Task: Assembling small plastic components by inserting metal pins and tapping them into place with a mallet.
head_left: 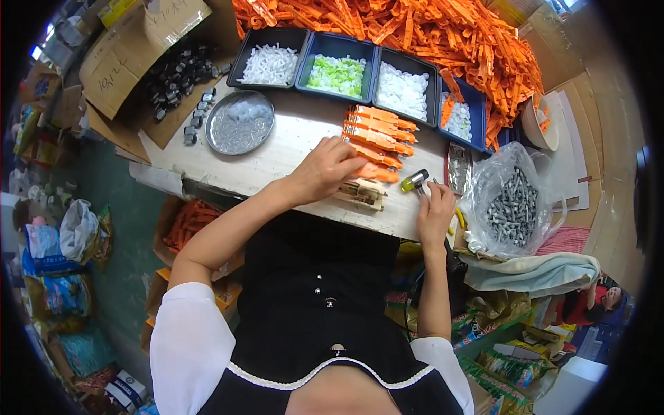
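My left hand (325,168) reaches over the bench with its fingers closed on the nearest orange plastic part (375,171) of a row. Several more orange parts (380,131) lie side by side just beyond it, with metal bits at their left ends. Close to the bench edge, a beige block (364,192) sits partly under my left hand. My right hand (436,211) is closed around what looks like the thin handle of a small hammer. The hammer's shiny head (415,180) has a yellow-green end and points toward the orange parts. My fingers hide most of the handle.
Beyond are black and blue bins (268,66) of small white and green pieces, under a large orange heap (408,24). A round metal tray (240,123) stands left, near a carton (149,62) of black parts. At right lies a clear bag (512,207) of grey screw-like pieces.
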Tool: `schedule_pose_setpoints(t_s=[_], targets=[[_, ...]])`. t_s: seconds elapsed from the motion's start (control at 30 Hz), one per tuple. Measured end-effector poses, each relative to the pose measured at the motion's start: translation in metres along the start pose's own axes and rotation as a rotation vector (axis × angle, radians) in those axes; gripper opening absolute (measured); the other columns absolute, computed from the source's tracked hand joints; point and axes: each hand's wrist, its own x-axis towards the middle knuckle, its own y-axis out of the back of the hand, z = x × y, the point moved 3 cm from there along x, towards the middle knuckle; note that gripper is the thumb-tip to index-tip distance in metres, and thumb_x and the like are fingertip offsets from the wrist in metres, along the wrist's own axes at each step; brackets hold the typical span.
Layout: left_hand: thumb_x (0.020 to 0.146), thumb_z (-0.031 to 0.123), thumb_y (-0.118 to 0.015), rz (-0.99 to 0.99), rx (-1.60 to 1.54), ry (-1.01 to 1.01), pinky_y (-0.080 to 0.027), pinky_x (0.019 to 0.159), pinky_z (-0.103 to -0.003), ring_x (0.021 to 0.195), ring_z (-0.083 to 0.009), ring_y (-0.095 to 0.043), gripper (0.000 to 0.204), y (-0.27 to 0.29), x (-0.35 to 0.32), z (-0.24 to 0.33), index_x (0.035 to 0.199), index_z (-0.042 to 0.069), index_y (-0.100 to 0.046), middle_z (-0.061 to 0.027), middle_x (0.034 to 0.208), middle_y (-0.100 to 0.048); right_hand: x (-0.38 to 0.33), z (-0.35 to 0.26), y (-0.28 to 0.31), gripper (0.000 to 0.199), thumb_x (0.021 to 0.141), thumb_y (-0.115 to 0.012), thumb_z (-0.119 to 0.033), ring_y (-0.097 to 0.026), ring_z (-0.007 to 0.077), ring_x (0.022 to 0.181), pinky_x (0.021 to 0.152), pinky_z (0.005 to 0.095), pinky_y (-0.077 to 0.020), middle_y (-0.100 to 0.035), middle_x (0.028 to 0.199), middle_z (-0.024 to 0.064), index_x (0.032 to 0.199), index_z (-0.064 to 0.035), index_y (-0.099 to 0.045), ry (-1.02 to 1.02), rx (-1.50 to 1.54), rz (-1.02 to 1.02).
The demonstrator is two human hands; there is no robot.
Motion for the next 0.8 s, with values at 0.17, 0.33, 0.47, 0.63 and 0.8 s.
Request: schedule_pose_setpoints(t_s=[0.17, 0.33, 0.47, 0.63, 0.8], targets=[[0.071, 0.007, -0.061, 0.107, 0.219, -0.113, -0.037, 0.069, -0.034, 0.078, -0.0241, -0.05, 0.014, -0.015, 0.066, -0.035, 0.085, 0.007, -0.058, -0.0071, 0.083, -0.053, 0.023, -0.011, 0.004, 0.025, 0.076, -0.06, -0.004, -0.05, 0.0298, 0.093, 0.081, 0.0385, -0.0378, -0.052, 0.097, 0.0138, 0.1, -0.0013, -0.058, 0.002, 0.084, 0.049], [0.073, 0.006, -0.052, -0.054, 0.327, -0.077, -0.034, 0.076, -0.038, 0.086, -0.0258, -0.048, 0.012, -0.044, 0.092, -0.057, 0.082, 0.006, -0.06, -0.0098, 0.083, -0.052, 0.053, -0.017, 0.01, 0.013, 0.078, -0.057, 0.0, -0.054, 0.0277, 0.081, 0.07, 0.0344, -0.0431, -0.054, 0.089, 0.0128, 0.091, 0.0005, -0.058, 0.099, 0.208, 0.092], [0.074, 0.01, -0.058, -0.151, 0.317, -0.013, -0.033, 0.077, -0.037, 0.087, -0.0251, -0.048, 0.016, -0.051, 0.095, -0.058, 0.09, 0.01, -0.058, -0.0085, 0.087, -0.053, 0.101, -0.034, 0.012, 0.012, 0.078, -0.057, 0.001, -0.055, 0.0287, 0.077, 0.067, 0.0348, -0.0435, -0.055, 0.084, 0.0119, 0.089, 0.0001, -0.058, 0.216, 0.205, 0.141], [0.07, 0.011, -0.066, -0.062, 0.209, 0.037, -0.034, 0.078, -0.037, 0.094, -0.0254, -0.049, 0.037, -0.025, 0.086, -0.053, 0.105, 0.013, -0.057, -0.0088, 0.099, -0.053, 0.191, -0.051, -0.024, 0.019, 0.075, -0.055, 0.002, -0.053, 0.0288, 0.082, 0.069, 0.0377, -0.0416, -0.054, 0.085, 0.011, 0.093, -0.0046, -0.059, 0.392, 0.088, 0.143], [0.074, 0.014, -0.067, 0.236, 0.114, 0.214, -0.036, 0.08, -0.036, 0.092, -0.0247, -0.052, 0.03, 0.04, 0.037, -0.064, 0.102, 0.007, -0.061, -0.008, 0.095, -0.058, 0.271, -0.063, -0.072, 0.021, 0.077, -0.056, -0.005, -0.053, 0.0276, 0.084, 0.067, 0.042, -0.0389, -0.055, 0.086, 0.0073, 0.096, -0.0111, -0.06, 0.577, -0.253, 0.084]])
